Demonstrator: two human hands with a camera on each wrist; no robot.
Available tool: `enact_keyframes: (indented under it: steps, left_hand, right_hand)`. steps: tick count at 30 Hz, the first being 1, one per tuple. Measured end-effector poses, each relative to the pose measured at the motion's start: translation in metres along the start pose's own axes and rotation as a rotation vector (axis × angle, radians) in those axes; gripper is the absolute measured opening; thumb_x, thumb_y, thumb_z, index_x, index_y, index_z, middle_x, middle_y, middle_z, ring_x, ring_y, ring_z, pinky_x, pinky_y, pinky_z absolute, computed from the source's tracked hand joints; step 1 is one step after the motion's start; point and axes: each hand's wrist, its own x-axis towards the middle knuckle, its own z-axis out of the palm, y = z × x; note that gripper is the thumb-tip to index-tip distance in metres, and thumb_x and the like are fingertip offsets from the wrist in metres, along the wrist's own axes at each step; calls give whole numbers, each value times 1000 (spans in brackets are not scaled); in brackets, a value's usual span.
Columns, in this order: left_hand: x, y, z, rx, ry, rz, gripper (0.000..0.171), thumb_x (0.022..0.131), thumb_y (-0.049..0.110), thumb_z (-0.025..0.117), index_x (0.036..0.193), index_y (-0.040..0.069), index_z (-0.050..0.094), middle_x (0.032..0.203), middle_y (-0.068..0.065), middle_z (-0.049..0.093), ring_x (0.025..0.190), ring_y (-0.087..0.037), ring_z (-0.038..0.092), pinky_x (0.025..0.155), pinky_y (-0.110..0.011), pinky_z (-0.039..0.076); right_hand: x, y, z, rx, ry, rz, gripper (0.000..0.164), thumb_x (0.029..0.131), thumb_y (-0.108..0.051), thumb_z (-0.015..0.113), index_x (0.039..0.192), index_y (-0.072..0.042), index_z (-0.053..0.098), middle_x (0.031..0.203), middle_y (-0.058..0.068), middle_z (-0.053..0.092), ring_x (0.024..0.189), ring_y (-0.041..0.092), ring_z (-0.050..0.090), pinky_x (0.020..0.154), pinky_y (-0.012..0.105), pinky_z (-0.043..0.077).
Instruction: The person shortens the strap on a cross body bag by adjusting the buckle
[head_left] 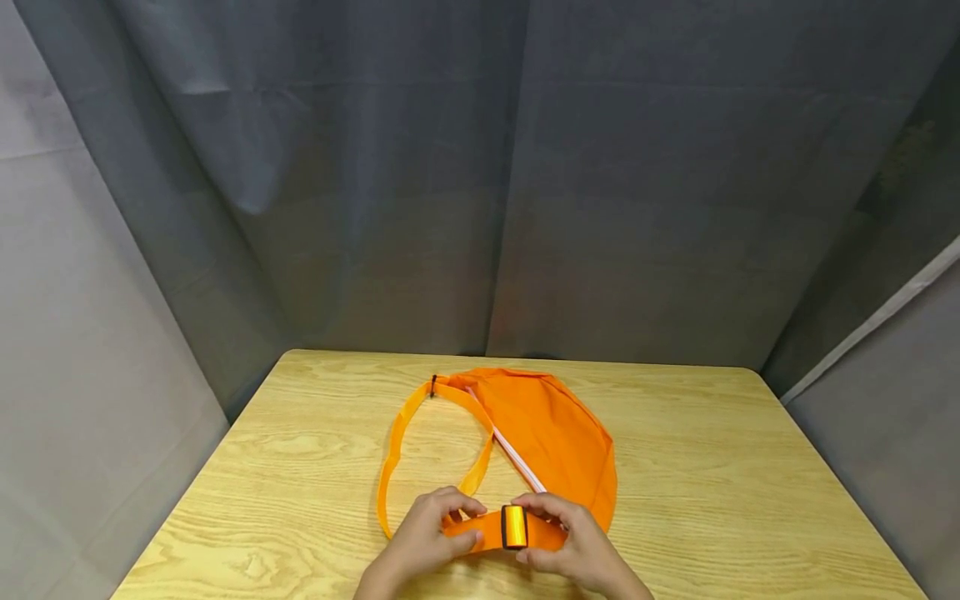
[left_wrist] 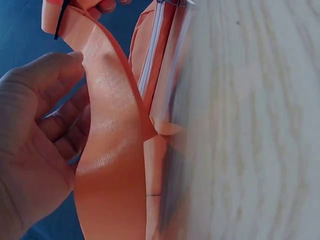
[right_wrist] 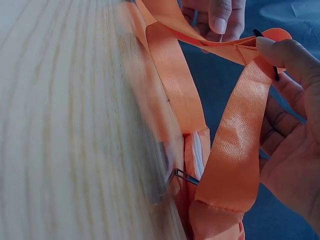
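An orange fabric bag (head_left: 558,433) with a white zipper (head_left: 517,458) lies on the table. Its orange strap (left_wrist: 110,135) runs up in front of it, through a black slider buckle (head_left: 514,527). My left hand (head_left: 427,533) pinches the strap just left of the buckle, thumb on the near side. On the buckle's other side, my right hand (head_left: 573,542) pinches the strap, and in the right wrist view its thumb (right_wrist: 267,46) lies right at the buckle. A strap loop (head_left: 397,442) stretches out to the left of the bag.
The wooden table (head_left: 750,500) extends to both sides of the bag. Dark grey curtains (head_left: 375,183) hang behind its far edge, with lighter cloth (head_left: 90,333) at the left side. A dark zipper pull (right_wrist: 186,176) hangs at the zipper's end.
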Motion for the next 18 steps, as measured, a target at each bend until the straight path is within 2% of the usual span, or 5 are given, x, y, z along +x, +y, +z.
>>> enact_keyframes:
  steps: [5, 8, 13, 18]
  left_hand:
    - [-2, 0, -1, -14, 7, -39, 21, 79, 17, 74, 99, 14, 70, 89, 7, 61, 73, -8, 53, 63, -24, 46]
    - [-2, 3, -3, -39, 14, -38, 20, 79, 16, 74, 99, 15, 70, 88, 6, 62, 71, -9, 54, 61, -24, 47]
    - [-2, 5, -3, -57, 25, -11, 19, 78, 11, 74, 97, 13, 70, 85, 5, 61, 65, -7, 51, 58, -23, 47]
    - [-3, 3, -2, -69, 38, 18, 16, 77, -1, 72, 91, 6, 69, 76, 2, 59, 62, -4, 48, 53, -21, 45]
  right_hand:
    - [2, -12, -3, -16, 12, -4, 46, 68, -1, 80, 109, -1, 62, 103, 8, 65, 82, 26, 58, 68, 33, 48]
    - [3, -12, -3, -22, 28, -5, 46, 67, -1, 80, 109, -1, 62, 101, 7, 65, 81, 28, 57, 68, 33, 48]
    - [3, -11, -2, -26, 36, 0, 46, 66, -1, 81, 109, -2, 63, 102, 6, 65, 81, 28, 57, 68, 33, 48]
    - [2, -9, -1, -26, 18, 1, 46, 67, -2, 81, 109, -2, 63, 104, 6, 64, 81, 24, 58, 68, 32, 48]
